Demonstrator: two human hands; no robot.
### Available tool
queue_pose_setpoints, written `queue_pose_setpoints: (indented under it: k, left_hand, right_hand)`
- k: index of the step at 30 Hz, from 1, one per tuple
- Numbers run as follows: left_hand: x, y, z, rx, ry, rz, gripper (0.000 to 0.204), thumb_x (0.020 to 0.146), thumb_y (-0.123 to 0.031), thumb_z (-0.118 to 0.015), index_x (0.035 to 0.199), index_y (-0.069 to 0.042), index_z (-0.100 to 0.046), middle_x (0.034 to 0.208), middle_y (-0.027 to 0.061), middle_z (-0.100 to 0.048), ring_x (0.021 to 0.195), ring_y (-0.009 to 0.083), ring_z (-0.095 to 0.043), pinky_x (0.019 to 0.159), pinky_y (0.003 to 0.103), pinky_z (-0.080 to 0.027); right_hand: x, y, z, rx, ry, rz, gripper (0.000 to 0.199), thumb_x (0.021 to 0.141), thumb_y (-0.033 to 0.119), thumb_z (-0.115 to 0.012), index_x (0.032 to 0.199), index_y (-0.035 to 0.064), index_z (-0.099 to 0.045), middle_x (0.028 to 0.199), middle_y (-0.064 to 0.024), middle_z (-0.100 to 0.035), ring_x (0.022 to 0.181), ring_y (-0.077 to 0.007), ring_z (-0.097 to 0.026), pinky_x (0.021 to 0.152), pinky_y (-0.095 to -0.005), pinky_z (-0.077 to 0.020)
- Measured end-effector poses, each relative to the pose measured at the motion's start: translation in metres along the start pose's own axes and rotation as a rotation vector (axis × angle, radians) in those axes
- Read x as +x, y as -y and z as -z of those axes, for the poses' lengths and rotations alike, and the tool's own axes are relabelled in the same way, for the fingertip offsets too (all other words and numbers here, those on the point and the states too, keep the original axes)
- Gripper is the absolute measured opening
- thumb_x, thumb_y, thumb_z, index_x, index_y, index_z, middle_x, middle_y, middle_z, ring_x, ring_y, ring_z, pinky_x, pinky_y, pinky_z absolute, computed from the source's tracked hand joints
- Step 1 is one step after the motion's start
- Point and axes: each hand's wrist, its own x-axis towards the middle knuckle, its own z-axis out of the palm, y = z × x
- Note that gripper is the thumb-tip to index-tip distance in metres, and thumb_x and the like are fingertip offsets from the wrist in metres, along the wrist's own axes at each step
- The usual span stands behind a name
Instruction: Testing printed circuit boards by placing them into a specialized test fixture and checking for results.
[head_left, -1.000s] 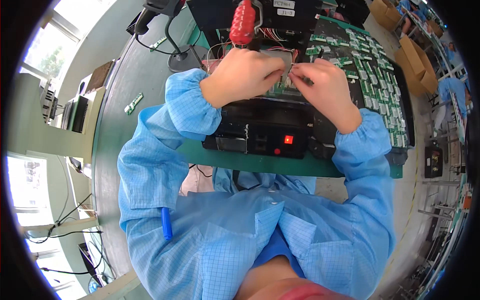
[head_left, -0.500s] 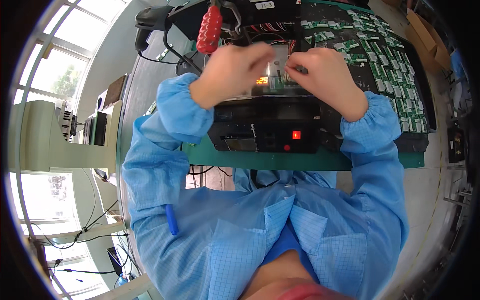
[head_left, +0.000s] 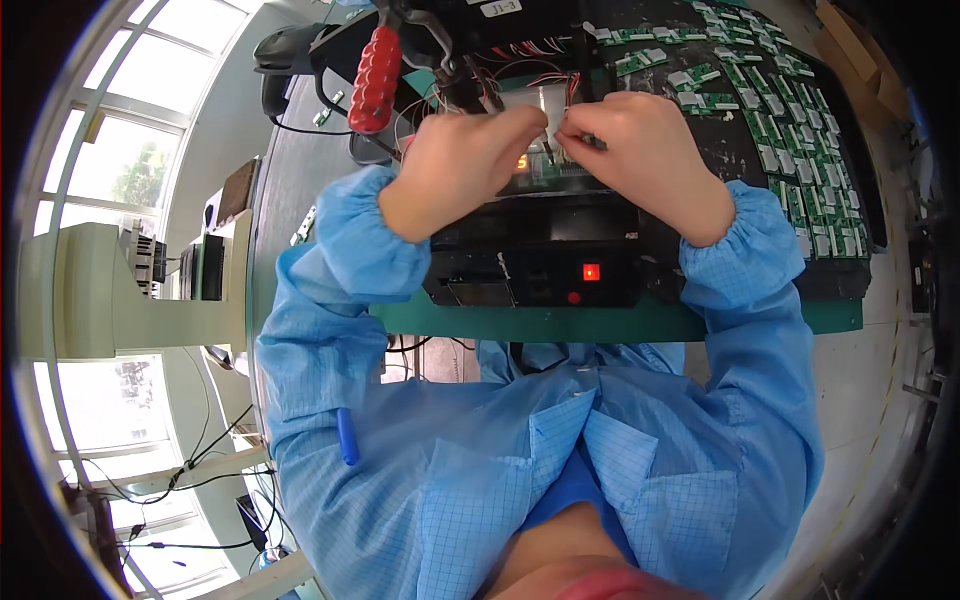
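Observation:
My left hand [head_left: 462,162] and my right hand [head_left: 638,145] meet over a black test fixture [head_left: 535,225], fingertips close together. Each hand is closed, thumb against fingers; whatever they pinch is too small or hidden to name. Just below the fingertips lie a lit orange numeric display [head_left: 522,163], partly covered by my left hand, and a green circuit board [head_left: 556,172] in the fixture. A red-handled toggle clamp [head_left: 376,80] rises beside my left hand. On the fixture's front panel glows a red square switch [head_left: 591,272], with a red round button [head_left: 573,298] beneath it.
Rows of small green circuit boards [head_left: 800,150] cover the black mat at the right. A handheld scanner [head_left: 285,60] stands at the far left with its cable running along the table. Thin red and white wires [head_left: 520,52] fill the fixture's back. A cardboard box [head_left: 850,45] sits far right.
My left hand has moved slightly right and down, bringing its fingertips up to my right hand's. The right hand has shifted slightly left. The whole view has shifted a little.

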Motion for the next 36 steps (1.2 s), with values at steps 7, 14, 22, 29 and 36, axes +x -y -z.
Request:
queue_pose_setpoints:
  k: [7, 14, 22, 29, 36]
  left_hand:
    - [-0.001, -0.003, -0.001, -0.138, -0.006, 0.106, 0.007, 0.091, -0.015, -0.066, 0.098, -0.012, -0.066, 0.069, 0.0099, -0.067, 0.059, 0.0320, -0.066, 0.050, 0.041, -0.051]
    - [-0.002, -0.005, -0.001, -0.075, 0.023, 0.105, 0.009, 0.092, -0.015, -0.067, 0.100, -0.013, -0.066, 0.070, 0.0101, -0.068, 0.060, 0.0318, -0.067, 0.051, 0.040, -0.052]
    - [-0.008, -0.006, -0.008, -0.090, -0.048, 0.105, 0.008, 0.091, -0.014, -0.067, 0.099, -0.012, -0.067, 0.067, 0.0104, -0.067, 0.057, 0.0308, -0.066, 0.050, 0.039, -0.052]
    - [-0.009, -0.005, -0.009, -0.086, -0.081, 0.121, 0.009, 0.091, -0.015, -0.068, 0.099, -0.012, -0.067, 0.068, 0.0103, -0.068, 0.058, 0.0307, -0.067, 0.050, 0.039, -0.052]
    - [-0.006, -0.011, -0.008, -0.088, -0.059, 0.128, 0.008, 0.091, -0.015, -0.067, 0.098, -0.011, -0.066, 0.069, 0.0113, -0.068, 0.059, 0.0328, -0.067, 0.051, 0.041, -0.053]
  right_hand:
    - [-0.001, 0.000, 0.001, 0.009, 0.031, -0.044, 0.011, 0.083, 0.019, -0.073, 0.081, 0.0089, -0.070, 0.068, -0.0083, -0.064, 0.065, -0.0296, -0.063, 0.057, -0.0418, -0.0494]
    - [0.000, -0.002, -0.001, 0.022, 0.012, -0.034, 0.011, 0.083, 0.019, -0.073, 0.081, 0.0085, -0.070, 0.069, -0.0085, -0.064, 0.067, -0.0303, -0.063, 0.058, -0.0425, -0.0497]
    - [0.000, -0.001, -0.001, 0.027, 0.014, -0.018, 0.011, 0.083, 0.019, -0.073, 0.082, 0.0085, -0.070, 0.069, -0.0087, -0.064, 0.067, -0.0301, -0.063, 0.058, -0.0425, -0.0499]
    - [0.000, -0.002, -0.002, -0.007, 0.010, -0.012, 0.010, 0.083, 0.018, -0.072, 0.082, 0.0086, -0.070, 0.069, -0.0092, -0.064, 0.067, -0.0301, -0.063, 0.058, -0.0424, -0.0497]
    - [0.000, -0.004, 0.001, 0.011, 0.009, -0.005, 0.010, 0.082, 0.019, -0.073, 0.082, 0.0093, -0.070, 0.069, -0.0093, -0.064, 0.067, -0.0301, -0.064, 0.058, -0.0427, -0.0503]
